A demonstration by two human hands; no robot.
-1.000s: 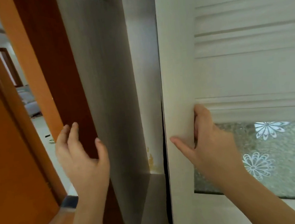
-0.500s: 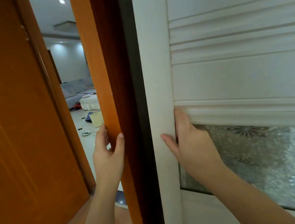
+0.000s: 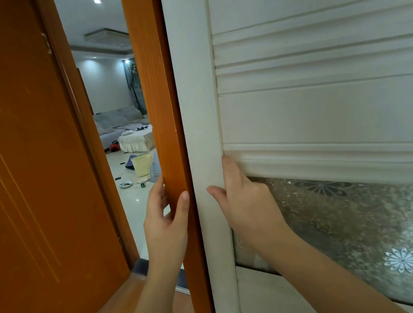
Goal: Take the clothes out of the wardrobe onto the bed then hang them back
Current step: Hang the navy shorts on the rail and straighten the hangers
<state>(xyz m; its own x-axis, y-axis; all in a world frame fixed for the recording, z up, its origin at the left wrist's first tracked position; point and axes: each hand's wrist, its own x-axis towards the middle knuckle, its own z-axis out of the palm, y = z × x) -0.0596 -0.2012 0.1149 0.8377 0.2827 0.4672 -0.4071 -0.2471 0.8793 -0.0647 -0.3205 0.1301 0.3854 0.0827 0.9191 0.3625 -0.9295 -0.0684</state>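
- Well, from the head view, your right hand (image 3: 245,203) sits near the centre of the frame, pressed flat against the wardrobe door (image 3: 324,110). Its fingers reach up to the moulded ledge (image 3: 330,156) above the patterned glass panel (image 3: 365,228), and the thumb lies across the door's pale upright edge at about 9 o'clock from the palm. It is laid against the door, not curled around anything.
- Your left hand (image 3: 165,221) is just at 9 o'clock from the right one, wrapped around the orange wooden post (image 3: 160,110). The thumb shows on the near face; the fingers go round the far side.
- The post stands touching the wardrobe door's edge, so no gap shows between them (the wardrobe's inside is hidden, and you cannot see any clothes from here).
- The glass panel fills the frame from 3 to 5 o'clock, with white flower shapes on a mottled ground.
- An orange room door (image 3: 33,177) fills the 9 o'clock side, swung open.
- Through the doorway at 11 o'clock you see a tiled floor (image 3: 132,199), a grey sofa (image 3: 115,123), a pale yellow bin (image 3: 142,164) and a few small things scattered on the tiles, too small to tell.
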